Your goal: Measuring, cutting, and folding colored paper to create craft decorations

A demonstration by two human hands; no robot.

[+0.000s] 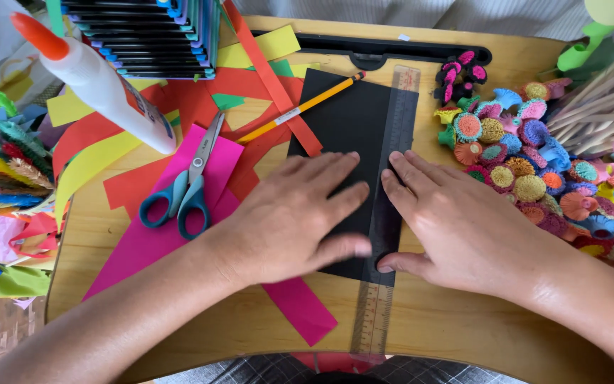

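Step in hand, judged from the pose: squaring a clear ruler (389, 206) along the right edge of a black paper sheet (342, 135) lying mid-table on the wooden board (463, 334).

Left hand (289, 217): flat, fingers together, palm pressing the sheet; grips nothing.

Right hand (456, 227): also flat and open, fingertips on the ruler, thumb at its lower part near the sheet's bottom edge.

Next move likely calls for steady downward pressure so the ruler does not slip (smooth plastic on matte paper), and a marking tool: the yellow pencil (300, 108) lies just above the sheet, touching its upper left corner.

Materials: sheet matte, rectangular; ruler long, transparent, overhanging the sheet below. Teal-handled scissors (185, 186) on pink paper (143, 242). White glue bottle (97, 82) with orange cap at upper left. Fringed paper flowers (527, 156) piled at right.
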